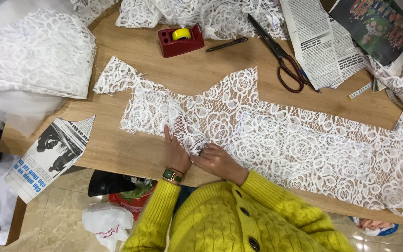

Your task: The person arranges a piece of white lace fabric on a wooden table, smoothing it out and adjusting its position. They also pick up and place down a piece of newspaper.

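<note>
**Lace panel pressed flat by 2 hands**

The long white rose-patterned lace panel [276, 135] is spread lengthwise across the wooden counter [201, 70], running rightward from both hands. Its near edge is pinned by the flat, open left hand [176, 154]; the right hand [218, 161], fingers curled, pinches it alongside.

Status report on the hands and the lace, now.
Left hand flat on lace piece. Right hand pinching its near edge. Scissors and tape dispenser lie clear beyond.

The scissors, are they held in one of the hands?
No, the scissors lie on the table, while both hands rest on the lace.
</note>
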